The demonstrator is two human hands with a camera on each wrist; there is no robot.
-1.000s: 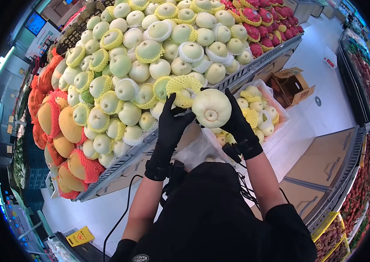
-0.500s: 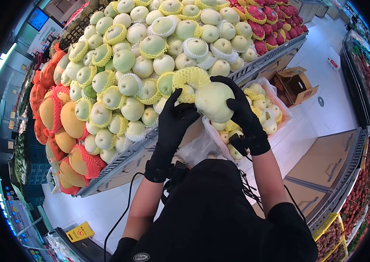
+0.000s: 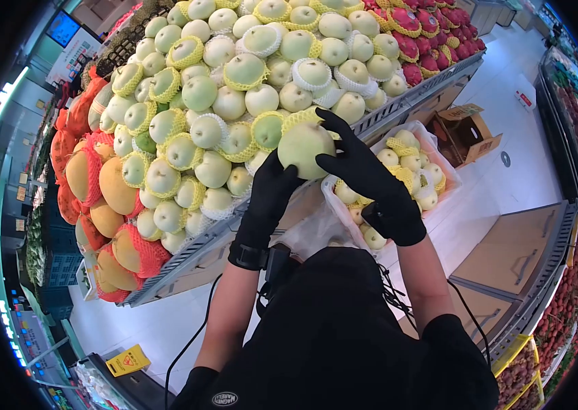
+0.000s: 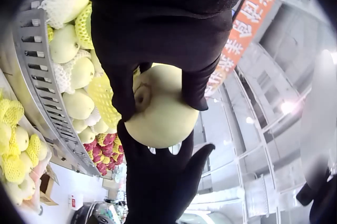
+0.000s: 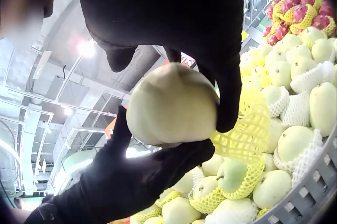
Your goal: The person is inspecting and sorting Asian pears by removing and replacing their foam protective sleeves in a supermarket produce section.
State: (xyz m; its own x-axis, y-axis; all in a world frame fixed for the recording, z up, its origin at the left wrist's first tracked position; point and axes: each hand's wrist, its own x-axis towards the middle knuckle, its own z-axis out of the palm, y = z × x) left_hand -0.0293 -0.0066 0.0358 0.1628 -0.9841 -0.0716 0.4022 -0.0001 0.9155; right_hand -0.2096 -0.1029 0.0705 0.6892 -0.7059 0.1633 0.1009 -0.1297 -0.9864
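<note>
A pale green round melon (image 3: pixel 302 152) is in front of the chest, beside the piled fruit. My left hand (image 3: pixel 270 195) grips it from the left and below; the left wrist view shows fingers and thumb on both sides of the melon (image 4: pixel 166 113). My right hand (image 3: pixel 371 178) is at its right side, fingers spread. In the right wrist view, that hand's fingers lie against the melon (image 5: pixel 171 105) while its thumb stands off. A yellow foam net (image 5: pixel 246 129) hangs by those fingers; whether they hold it cannot be told.
Pale melons (image 3: pixel 214 167) in foam nets fill the sloping stand, with yellow fruit in red nets (image 3: pixel 119 184) at left and dragon fruit (image 3: pixel 425 44) at back right. A lined box of fruit (image 3: pixel 453 179) and a cardboard box (image 3: pixel 470 140) stand right of it.
The melon has moved left and turned, coming into my left hand's grip. My right hand has gone from gripping it to spread fingers, with its thumb lifted off.
</note>
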